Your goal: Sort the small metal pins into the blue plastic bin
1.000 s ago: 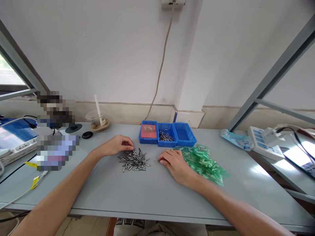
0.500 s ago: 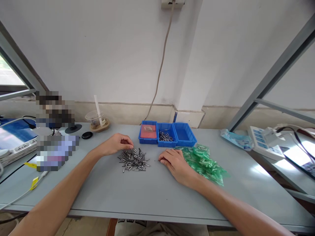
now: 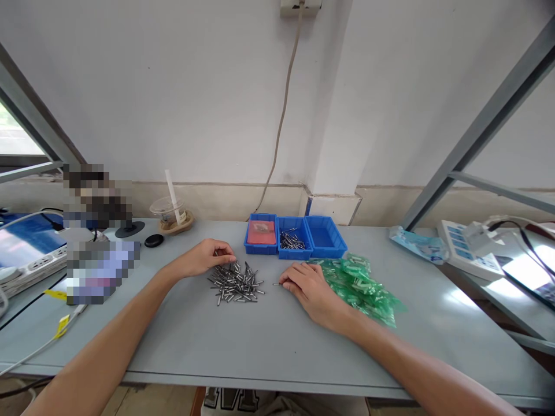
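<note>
A heap of small metal pins (image 3: 236, 282) lies on the grey table (image 3: 269, 341). My left hand (image 3: 207, 256) rests at the heap's upper left edge, fingers curled in a pinch over the pins; what they grip is hidden. My right hand (image 3: 309, 290) lies to the right of the heap, fingers closed on one metal pin (image 3: 276, 284) that sticks out to the left. A pile of green plastic parts (image 3: 358, 282) lies just right of that hand.
Three joined blue bins (image 3: 295, 236) stand behind the heap: pink sheet in the left, pins in the middle. A cup with a straw (image 3: 170, 211), a power strip (image 3: 30, 263) and cables are at the left. A white device (image 3: 466, 254) and blue packet (image 3: 418, 244) lie at the right.
</note>
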Demonstrator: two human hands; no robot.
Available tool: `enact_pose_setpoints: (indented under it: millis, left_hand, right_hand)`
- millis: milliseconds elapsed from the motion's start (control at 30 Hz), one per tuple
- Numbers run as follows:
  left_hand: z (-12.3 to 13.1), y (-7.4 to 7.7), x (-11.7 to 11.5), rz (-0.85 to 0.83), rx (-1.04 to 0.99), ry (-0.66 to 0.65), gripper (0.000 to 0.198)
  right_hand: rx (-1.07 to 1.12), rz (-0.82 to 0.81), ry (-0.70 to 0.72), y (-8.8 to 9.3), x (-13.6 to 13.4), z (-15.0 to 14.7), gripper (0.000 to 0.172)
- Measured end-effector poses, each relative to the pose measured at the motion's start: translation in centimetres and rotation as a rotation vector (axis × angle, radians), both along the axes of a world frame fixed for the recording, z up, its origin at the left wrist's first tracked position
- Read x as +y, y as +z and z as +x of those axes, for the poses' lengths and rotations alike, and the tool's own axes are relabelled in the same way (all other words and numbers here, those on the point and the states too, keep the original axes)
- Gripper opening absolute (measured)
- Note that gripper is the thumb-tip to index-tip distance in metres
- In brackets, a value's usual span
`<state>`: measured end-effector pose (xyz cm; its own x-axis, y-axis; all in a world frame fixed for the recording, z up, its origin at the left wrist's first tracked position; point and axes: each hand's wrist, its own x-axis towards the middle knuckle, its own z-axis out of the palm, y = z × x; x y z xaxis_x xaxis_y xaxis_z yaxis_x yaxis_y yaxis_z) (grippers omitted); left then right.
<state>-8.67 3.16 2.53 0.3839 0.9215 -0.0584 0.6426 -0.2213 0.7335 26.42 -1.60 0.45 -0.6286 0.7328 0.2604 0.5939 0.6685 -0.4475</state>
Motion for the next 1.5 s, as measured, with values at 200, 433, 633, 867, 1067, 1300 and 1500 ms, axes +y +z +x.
enact_pose_setpoints:
  millis: [200,433,633,867,1067,1300,1500]
  left_hand:
    - [0.2,0.5,-0.3,-0.061,0.008,-0.065,0.034]
    - [0.1,0.1,-0.2,-0.041,0.048,-0.058,0.031]
    - [-0.1,0.2,-0.1,0.055,0.092,-0.069,0.028]
    - [-0.5,0.3,0.1,0.148,0.163,-0.053,0.024]
    - [-0.8,0.0,0.4,0.212,0.202,-0.035,0.025]
    - [-0.6,-0.4,0.4,0.275,0.225,-0.027,0.030]
    - [-0.9,0.0,0.3,0.327,0.216,-0.008,0.036]
  right_hand:
    - [-0.008,-0.011,-0.003,0.1,0.0,0.0,0.027]
    - [-0.005,-0.014,0.001,0.2,0.0,-0.1,0.025]
    - [0.009,-0.020,0.009,0.1,0.0,0.1,0.026]
    - [-0.002,-0.025,0.010,-0.1,0.1,0.1,0.025]
    - [-0.007,-0.027,0.012,-0.1,0.2,0.0,0.024]
    - [0.001,-0.028,0.012,0.0,0.0,0.0,0.025]
    - [0.000,-0.028,0.014,-0.2,0.1,0.1,0.025]
